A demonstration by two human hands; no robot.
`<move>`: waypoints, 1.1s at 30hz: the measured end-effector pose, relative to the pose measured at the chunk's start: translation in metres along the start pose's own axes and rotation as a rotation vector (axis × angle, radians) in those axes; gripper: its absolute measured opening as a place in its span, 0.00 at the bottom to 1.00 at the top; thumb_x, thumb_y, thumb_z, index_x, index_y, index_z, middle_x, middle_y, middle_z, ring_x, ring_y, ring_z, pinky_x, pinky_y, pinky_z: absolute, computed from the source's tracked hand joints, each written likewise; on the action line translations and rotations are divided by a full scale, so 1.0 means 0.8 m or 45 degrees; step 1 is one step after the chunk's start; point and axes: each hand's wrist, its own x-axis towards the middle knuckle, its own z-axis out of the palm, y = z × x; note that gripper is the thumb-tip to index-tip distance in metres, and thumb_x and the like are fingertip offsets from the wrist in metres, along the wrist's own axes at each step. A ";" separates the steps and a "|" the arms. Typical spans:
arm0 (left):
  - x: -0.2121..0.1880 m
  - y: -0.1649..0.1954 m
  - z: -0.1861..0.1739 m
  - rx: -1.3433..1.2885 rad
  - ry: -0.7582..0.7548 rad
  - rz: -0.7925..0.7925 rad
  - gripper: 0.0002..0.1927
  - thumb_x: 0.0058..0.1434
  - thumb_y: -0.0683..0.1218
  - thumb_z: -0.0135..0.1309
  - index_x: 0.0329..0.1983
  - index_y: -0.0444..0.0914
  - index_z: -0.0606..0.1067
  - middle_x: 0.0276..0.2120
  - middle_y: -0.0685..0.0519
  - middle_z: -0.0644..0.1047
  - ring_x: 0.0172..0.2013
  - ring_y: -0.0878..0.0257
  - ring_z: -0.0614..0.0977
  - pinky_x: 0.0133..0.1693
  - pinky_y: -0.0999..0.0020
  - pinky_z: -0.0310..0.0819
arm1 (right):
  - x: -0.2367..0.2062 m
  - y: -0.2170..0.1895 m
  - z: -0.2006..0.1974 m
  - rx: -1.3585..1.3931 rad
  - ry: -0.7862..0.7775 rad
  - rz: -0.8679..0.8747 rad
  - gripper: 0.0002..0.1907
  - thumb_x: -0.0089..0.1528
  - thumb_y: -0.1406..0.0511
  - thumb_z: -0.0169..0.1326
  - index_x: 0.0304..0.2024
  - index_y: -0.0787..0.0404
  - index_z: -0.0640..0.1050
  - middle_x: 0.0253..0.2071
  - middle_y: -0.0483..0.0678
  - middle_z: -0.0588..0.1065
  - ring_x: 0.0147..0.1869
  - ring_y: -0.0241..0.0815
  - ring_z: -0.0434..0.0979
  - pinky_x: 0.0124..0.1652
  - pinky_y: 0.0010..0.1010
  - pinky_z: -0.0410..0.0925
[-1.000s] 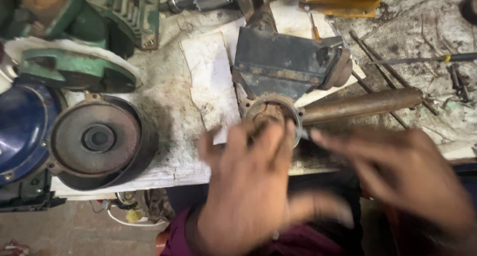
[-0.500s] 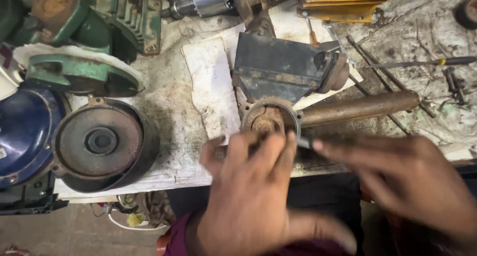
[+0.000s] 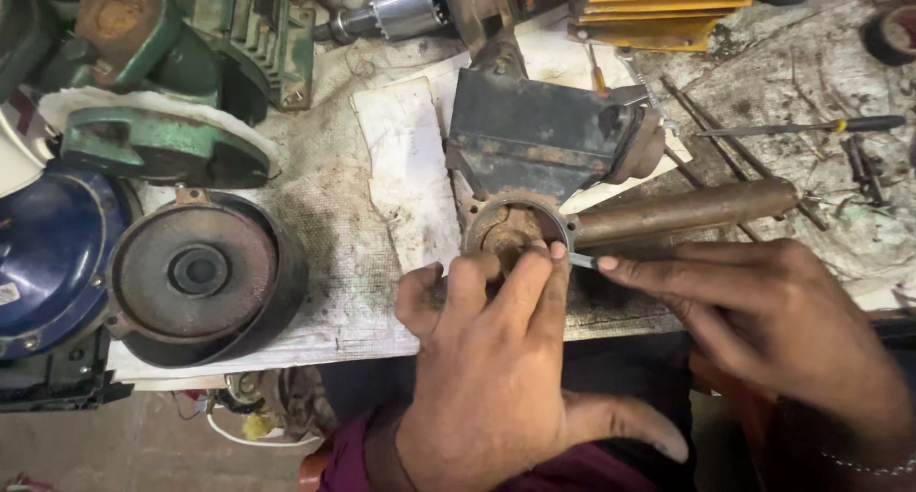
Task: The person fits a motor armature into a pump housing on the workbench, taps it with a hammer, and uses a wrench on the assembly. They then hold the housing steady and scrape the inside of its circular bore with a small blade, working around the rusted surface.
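Steadying the rusty round metal housing (image 3: 515, 227) at the bench's near edge, the left hand (image 3: 496, 358) is pressing its fingertips together on the rim while the right hand (image 3: 763, 311) is pinching a thin metal tool (image 3: 582, 259) against it; best keeping the tool shallow, pressure light.

Rusty round housing (image 3: 515, 230) is lying open-face up at the bench edge, sitting against a dark metal block, with a thin metal tool (image 3: 582, 260) touching its right rim.
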 end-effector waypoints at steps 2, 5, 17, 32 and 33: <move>-0.004 0.001 0.003 0.039 0.020 -0.017 0.64 0.49 0.89 0.33 0.51 0.28 0.81 0.50 0.56 0.72 0.48 0.56 0.68 0.59 0.43 0.48 | -0.002 0.004 0.002 0.096 0.002 0.026 0.26 0.57 0.80 0.51 0.52 0.52 0.85 0.42 0.50 0.85 0.26 0.30 0.79 0.25 0.21 0.71; 0.004 0.002 -0.003 0.115 0.008 -0.045 0.60 0.52 0.89 0.34 0.48 0.32 0.82 0.53 0.60 0.72 0.50 0.59 0.68 0.61 0.43 0.48 | 0.001 0.006 0.002 0.152 0.060 -0.009 0.24 0.57 0.79 0.52 0.53 0.56 0.82 0.36 0.49 0.83 0.29 0.33 0.82 0.30 0.24 0.75; 0.007 0.003 0.006 0.108 0.057 -0.022 0.63 0.49 0.89 0.31 0.50 0.29 0.82 0.51 0.57 0.71 0.50 0.57 0.68 0.61 0.41 0.46 | 0.011 -0.001 -0.002 0.170 0.081 0.008 0.21 0.57 0.78 0.53 0.49 0.56 0.83 0.48 0.51 0.84 0.44 0.42 0.88 0.40 0.29 0.78; 0.024 0.005 -0.006 0.094 0.078 0.001 0.61 0.48 0.88 0.36 0.49 0.30 0.81 0.51 0.56 0.71 0.52 0.57 0.68 0.60 0.45 0.46 | -0.003 0.004 0.007 0.298 0.133 0.020 0.22 0.57 0.77 0.53 0.51 0.55 0.81 0.50 0.54 0.82 0.48 0.41 0.86 0.44 0.29 0.77; 0.027 0.004 -0.006 0.037 -0.020 -0.017 0.61 0.46 0.88 0.36 0.47 0.30 0.81 0.49 0.55 0.72 0.51 0.54 0.68 0.58 0.41 0.47 | -0.005 0.002 0.006 0.359 0.151 0.024 0.22 0.58 0.78 0.52 0.53 0.56 0.80 0.49 0.54 0.82 0.49 0.41 0.85 0.45 0.30 0.78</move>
